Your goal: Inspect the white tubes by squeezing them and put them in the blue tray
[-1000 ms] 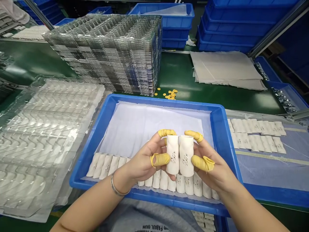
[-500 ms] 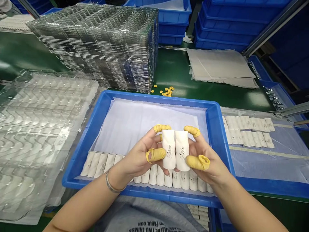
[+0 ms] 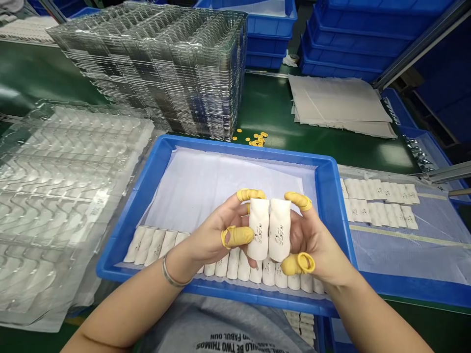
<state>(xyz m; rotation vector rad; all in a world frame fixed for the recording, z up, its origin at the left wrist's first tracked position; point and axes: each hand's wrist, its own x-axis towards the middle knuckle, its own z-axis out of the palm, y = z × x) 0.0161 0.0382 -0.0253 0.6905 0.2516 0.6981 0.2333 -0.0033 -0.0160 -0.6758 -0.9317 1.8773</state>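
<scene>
We hold two white padded rolls upright, side by side and touching, over the front part of a blue tray. Our left hand and right hand, some fingers capped in yellow finger cots, are clenched in a firm grip, one roll each. Below them, a row of matching rolls lies along the tray's front wall. Left of the tray lie clear plastic trays. Beyond its far edge, the green table carries a tall stack of clear trays and scattered gold discs.
</scene>
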